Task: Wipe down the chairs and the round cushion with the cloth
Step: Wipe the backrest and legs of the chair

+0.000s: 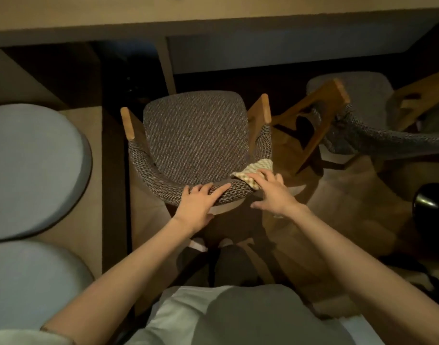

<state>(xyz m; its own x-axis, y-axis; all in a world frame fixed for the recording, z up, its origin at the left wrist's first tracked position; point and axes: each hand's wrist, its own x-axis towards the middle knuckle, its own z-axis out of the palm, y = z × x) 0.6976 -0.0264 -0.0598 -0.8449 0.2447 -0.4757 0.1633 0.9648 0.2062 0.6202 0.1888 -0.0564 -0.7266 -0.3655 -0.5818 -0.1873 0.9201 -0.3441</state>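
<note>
step: wipe chair (196, 135) rim | left hand (201, 199) flat, steadies at 6 o'clock | right hand (272, 192) flat, presses cloth (254, 170) at 4 o'clock | advice: follow curve, even pressure

The chair (194, 135) stands before the bench (213, 11); round cushions (34, 170) left, second chair (377, 130) right; cloth (253, 169) on its backrest (148, 168).

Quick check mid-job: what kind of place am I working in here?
Likely a café or lounge seating area, dimly lit: matching tweed armchairs drawn up to a long pale counter, and round grey cushions on a bench to the left.
</note>
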